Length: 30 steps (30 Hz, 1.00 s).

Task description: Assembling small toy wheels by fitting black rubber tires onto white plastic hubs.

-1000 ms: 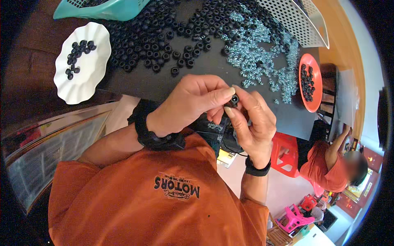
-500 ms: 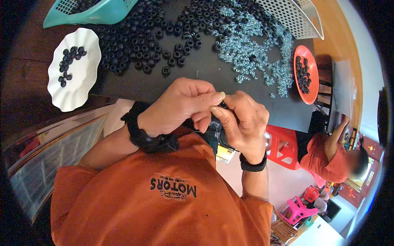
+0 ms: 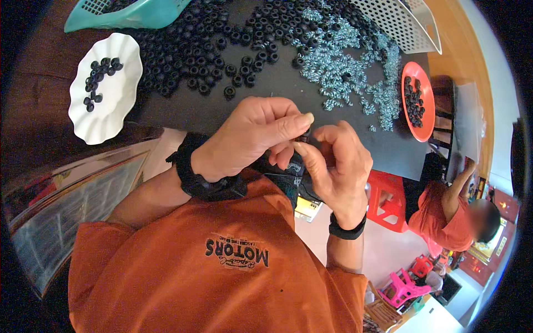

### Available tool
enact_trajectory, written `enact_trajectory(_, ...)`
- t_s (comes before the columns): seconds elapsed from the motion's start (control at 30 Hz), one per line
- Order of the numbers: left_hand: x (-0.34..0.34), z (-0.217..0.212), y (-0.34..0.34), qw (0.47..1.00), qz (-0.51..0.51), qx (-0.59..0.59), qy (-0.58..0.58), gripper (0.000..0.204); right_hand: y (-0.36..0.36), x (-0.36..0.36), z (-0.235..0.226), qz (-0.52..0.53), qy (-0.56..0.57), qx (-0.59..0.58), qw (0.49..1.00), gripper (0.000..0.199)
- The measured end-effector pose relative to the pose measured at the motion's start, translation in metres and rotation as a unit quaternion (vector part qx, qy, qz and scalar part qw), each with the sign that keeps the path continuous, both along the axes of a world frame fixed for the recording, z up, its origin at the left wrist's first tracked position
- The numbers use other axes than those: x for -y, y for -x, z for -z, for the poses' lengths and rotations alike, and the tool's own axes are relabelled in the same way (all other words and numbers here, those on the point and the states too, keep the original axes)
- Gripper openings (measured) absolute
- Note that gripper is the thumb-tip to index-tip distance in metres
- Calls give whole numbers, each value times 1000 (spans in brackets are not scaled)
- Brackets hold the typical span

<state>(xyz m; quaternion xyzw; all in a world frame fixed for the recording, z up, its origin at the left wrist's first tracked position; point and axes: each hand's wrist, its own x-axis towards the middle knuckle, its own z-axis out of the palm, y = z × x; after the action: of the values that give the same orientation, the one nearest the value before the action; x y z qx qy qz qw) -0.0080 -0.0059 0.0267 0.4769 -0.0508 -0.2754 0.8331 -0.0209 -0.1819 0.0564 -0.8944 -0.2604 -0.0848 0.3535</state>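
- left hand (image 3: pixel 252 139) and right hand (image 3: pixel 336 164) fingers pinched shut together on a tiny dark part (image 3: pixel 303 137)
- part mostly hidden, can't tell which way it points
- loose black rings (image 3: pixel 194 50) on the bench just beyond the fingers

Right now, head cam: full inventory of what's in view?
black rubber rings: a large loose pile, black, upper left of the dark table
metal springs: a large loose pile, silvery blue, upper right of the table
dark table: one, black top
white plate: one, scalloped, left table edge, a few black rings on it
orange plate: one, right edge, more black rings on it
teal basket: one, top left
white perforated basket: one, top right
red stool: one, floor at right
pink stool: one, lower right
co-worker: one, orange shirt, at right
left hand: black wristband, fingertips pinched with the right on a small dark part, mostly hidden
right hand: black wristband
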Motion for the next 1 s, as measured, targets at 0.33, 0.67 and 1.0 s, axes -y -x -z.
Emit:
enact_trajectory(0.33, 3, -1, 4, 998, 18, 39, -49, 32, 3, -1, -3, -25, 3, 10, 1000, 23)
enact_trajectory(0.67, 1, -11, 8, 994, 79, -75, -4, 27, 9, -1, -9, -54, -42, 2, 998, 11)
enact_trajectory(1.0, 8, -1, 8, 999, 28, -28, 2, 29, 8, 7, 5, -40, -89, -29, 995, 30)
